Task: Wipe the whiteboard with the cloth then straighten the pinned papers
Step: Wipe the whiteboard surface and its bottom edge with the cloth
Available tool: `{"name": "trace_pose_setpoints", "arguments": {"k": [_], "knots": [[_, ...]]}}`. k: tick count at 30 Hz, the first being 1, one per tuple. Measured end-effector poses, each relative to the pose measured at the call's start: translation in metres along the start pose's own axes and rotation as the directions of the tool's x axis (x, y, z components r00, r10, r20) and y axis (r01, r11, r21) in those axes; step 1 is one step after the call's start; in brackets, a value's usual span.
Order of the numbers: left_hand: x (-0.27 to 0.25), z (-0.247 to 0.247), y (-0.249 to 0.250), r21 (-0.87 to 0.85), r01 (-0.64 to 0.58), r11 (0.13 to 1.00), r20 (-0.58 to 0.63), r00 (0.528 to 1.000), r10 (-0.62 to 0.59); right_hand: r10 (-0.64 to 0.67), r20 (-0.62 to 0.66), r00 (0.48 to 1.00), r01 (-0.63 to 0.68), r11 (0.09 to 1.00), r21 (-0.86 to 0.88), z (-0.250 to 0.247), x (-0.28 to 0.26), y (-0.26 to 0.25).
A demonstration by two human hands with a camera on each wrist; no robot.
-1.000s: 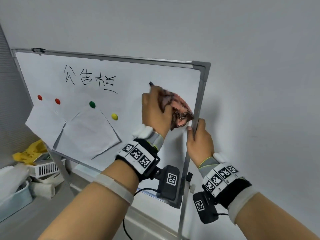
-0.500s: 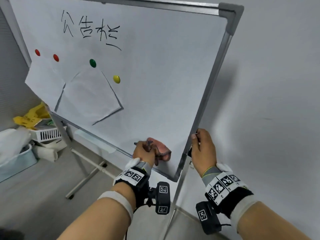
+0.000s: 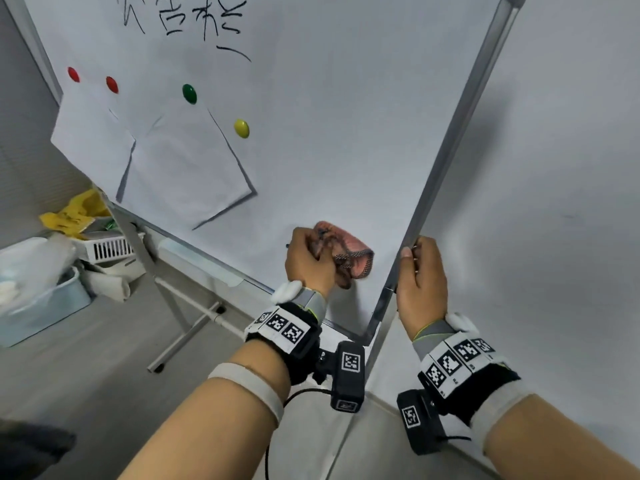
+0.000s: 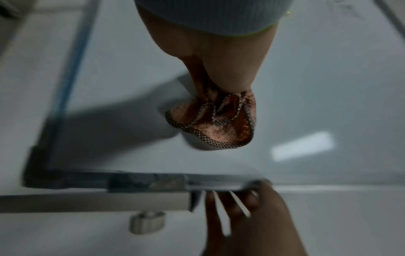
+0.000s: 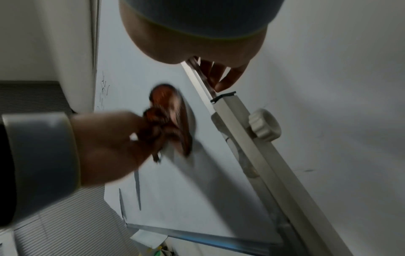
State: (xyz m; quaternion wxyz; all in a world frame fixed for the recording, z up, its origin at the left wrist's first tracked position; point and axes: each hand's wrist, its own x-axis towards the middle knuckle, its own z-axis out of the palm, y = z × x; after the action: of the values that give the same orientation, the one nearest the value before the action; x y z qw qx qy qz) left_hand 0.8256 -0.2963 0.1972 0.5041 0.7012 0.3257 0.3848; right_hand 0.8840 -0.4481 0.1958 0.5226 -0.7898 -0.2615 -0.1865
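Note:
My left hand [image 3: 310,261] grips a bunched pink cloth [image 3: 349,252] and presses it against the lower right part of the whiteboard [image 3: 346,133]. The cloth [image 4: 219,121] bulges out below my fingers in the left wrist view, and shows again as the cloth [image 5: 168,110] in the right wrist view. My right hand [image 3: 420,271] grips the metal frame [image 3: 450,133] on the board's right edge, fingers curled round it. Two white papers [image 3: 166,161] hang crooked at the lower left under red, green and yellow magnets [image 3: 241,128]. Black writing [image 3: 187,19] sits at the top.
The board stands on a metal leg frame [image 3: 183,299] over a grey floor. A clamp knob [image 5: 264,124] sits on the stand behind the right edge. A white basket [image 3: 107,249], yellow bag [image 3: 72,213] and pale bin [image 3: 38,306] lie at the left. A plain wall is on the right.
The cloth went from the board's upper right down to near the bottom corner, and has now come back up a little. My right hand slid down the frame. The head view dropped lower.

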Motion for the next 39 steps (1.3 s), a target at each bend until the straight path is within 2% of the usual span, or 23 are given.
{"name": "trace_pose_setpoints", "arguments": {"k": [3, 6, 8, 9, 11, 12, 13, 15, 18, 20, 21, 23, 25, 26, 27, 29, 31, 32, 33, 35, 36, 37, 39], "knots": [[0.012, -0.009, -0.032, 0.017, 0.198, 0.98, 0.019, 0.98, -0.198, 0.043, -0.02, 0.999, -0.042, 0.998, 0.041, 0.008, 0.0, 0.0], [0.028, -0.023, -0.029, -0.046, 0.203, 0.978, 0.008, 0.979, -0.203, 0.046, -0.176, 0.983, -0.036, 0.997, 0.061, 0.01, -0.002, -0.014], [0.042, -0.033, -0.012, -0.083, 0.15, 0.985, -0.016, 0.988, -0.152, -0.125, -0.296, 0.947, 0.127, 0.992, -0.011, 0.008, 0.0, -0.035], [0.048, -0.039, -0.004, -0.106, 0.125, 0.986, -0.025, 0.991, -0.128, -0.258, -0.266, 0.929, 0.252, 0.966, -0.06, 0.009, 0.001, -0.05], [0.055, -0.047, 0.005, -0.173, 0.106, 0.979, -0.001, 0.994, -0.107, -0.502, -0.012, 0.865, 0.495, 0.857, -0.146, 0.022, 0.003, -0.076], [0.058, -0.054, 0.005, -0.205, 0.119, 0.971, 0.031, 0.993, -0.115, -0.571, 0.156, 0.806, 0.592, 0.783, -0.19, 0.038, 0.005, -0.087], [0.056, -0.058, 0.003, -0.228, 0.143, 0.963, 0.069, 0.989, -0.131, -0.59, 0.304, 0.748, 0.659, 0.714, -0.235, 0.051, 0.006, -0.091], [0.056, -0.071, -0.006, -0.347, 0.222, 0.911, 0.164, 0.971, -0.174, -0.568, 0.504, 0.65, 0.747, 0.597, -0.291, 0.081, 0.007, -0.092], [0.062, -0.099, -0.029, -0.553, 0.436, 0.71, 0.394, 0.888, -0.239, -0.559, 0.639, 0.529, 0.839, 0.458, -0.294, 0.116, 0.015, -0.079], [0.068, -0.114, -0.045, -0.554, 0.565, 0.612, 0.513, 0.81, -0.284, -0.543, 0.698, 0.467, 0.878, 0.377, -0.294, 0.125, 0.019, -0.071], [0.072, -0.12, -0.053, -0.519, 0.606, 0.603, 0.543, 0.779, -0.315, -0.542, 0.725, 0.425, 0.902, 0.323, -0.287, 0.128, 0.021, -0.068], [0.089, -0.134, -0.081, -0.469, 0.657, 0.59, 0.538, 0.742, -0.399, -0.531, 0.778, 0.337, 0.939, 0.246, -0.239, 0.147, 0.029, -0.07], [0.102, -0.139, -0.105, -0.446, 0.666, 0.598, 0.403, 0.746, -0.53, -0.523, 0.801, 0.291, 0.956, 0.199, -0.217, 0.153, 0.038, -0.076], [0.113, -0.144, -0.122, -0.433, 0.671, 0.602, 0.311, 0.738, -0.599, -0.531, 0.799, 0.282, 0.959, 0.192, -0.211, 0.161, 0.044, -0.082], [0.126, -0.148, -0.141, -0.401, 0.684, 0.609, 0.234, 0.719, -0.654, -0.555, 0.774, 0.304, 0.951, 0.226, -0.211, 0.17, 0.05, -0.089], [0.143, -0.148, -0.17, -0.294, 0.731, 0.615, 0.133, 0.669, -0.731, -0.623, 0.658, 0.423, 0.904, 0.333, -0.266, 0.173, 0.059, -0.104], [0.15, -0.146, -0.187, -0.323, 0.782, 0.533, 0.161, 0.6, -0.783, -0.651, 0.536, 0.538, 0.842, 0.394, -0.368, 0.176, 0.063, -0.112], [0.153, -0.144, -0.189, -0.389, 0.785, 0.482, 0.218, 0.587, -0.78, -0.67, 0.492, 0.556, 0.827, 0.388, -0.406, 0.182, 0.059, -0.11], [0.154, -0.141, -0.189, -0.457, 0.778, 0.431, 0.259, 0.579, -0.773, -0.69, 0.479, 0.543, 0.831, 0.359, -0.424, 0.188, 0.051, -0.105], [0.157, -0.137, -0.191, -0.551, 0.763, 0.339, 0.316, 0.566, -0.761, -0.625, 0.618, 0.478, 0.875, 0.278, -0.396, 0.204, 0.025, -0.083], [0.16, -0.135, -0.195, -0.56, 0.762, 0.325, 0.328, 0.564, -0.758, -0.56, 0.701, 0.443, 0.896, 0.255, -0.363, 0.208, 0.012, -0.071], [0.161, -0.134, -0.202, -0.569, 0.76, 0.314, 0.342, 0.567, -0.749, -0.503, 0.75, 0.429, 0.903, 0.266, -0.338, 0.21, 0.001, -0.062], [0.157, -0.135, -0.2, -0.61, 0.754, 0.244, 0.391, 0.554, -0.735, -0.47, 0.758, 0.451, 0.887, 0.326, -0.326, 0.208, -0.004, -0.054]]}}
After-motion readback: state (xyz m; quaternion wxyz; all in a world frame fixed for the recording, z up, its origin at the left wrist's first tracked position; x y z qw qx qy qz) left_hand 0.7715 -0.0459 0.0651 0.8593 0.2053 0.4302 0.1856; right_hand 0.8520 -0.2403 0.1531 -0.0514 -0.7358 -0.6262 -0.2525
